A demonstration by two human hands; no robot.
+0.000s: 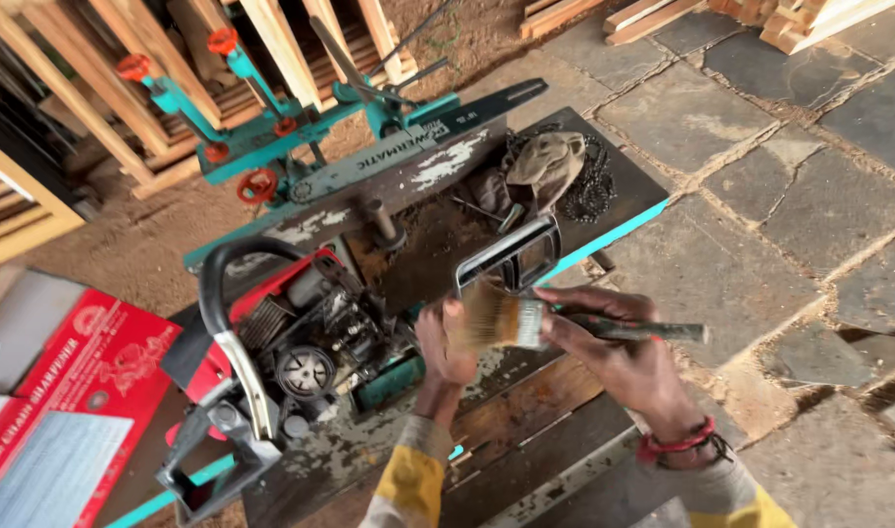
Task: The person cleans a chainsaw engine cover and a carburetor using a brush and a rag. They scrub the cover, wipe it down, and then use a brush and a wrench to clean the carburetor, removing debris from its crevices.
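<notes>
One worn paintbrush (pixel 511 321), tan bristles frayed and dark handle pointing right, hovers over the bench (pixel 526 430) right of the chainsaw (pixel 291 342); right hand (pixel 614 357) grips its handle, left hand (pixel 446 342) pinches the bristles.

One package observed: a flat rectangular cardboard box (pixel 71 411), red with a pale grey-white panel and lighter printed figures, lying at the lower left beside the bench (pixel 526 430), partly cut off by the frame edge. One marking observed: white printed lettering (pixel 446 132) on the long grey bar at the bench's far end, its surface worn and chipped. No screens or signs visible.
</notes>
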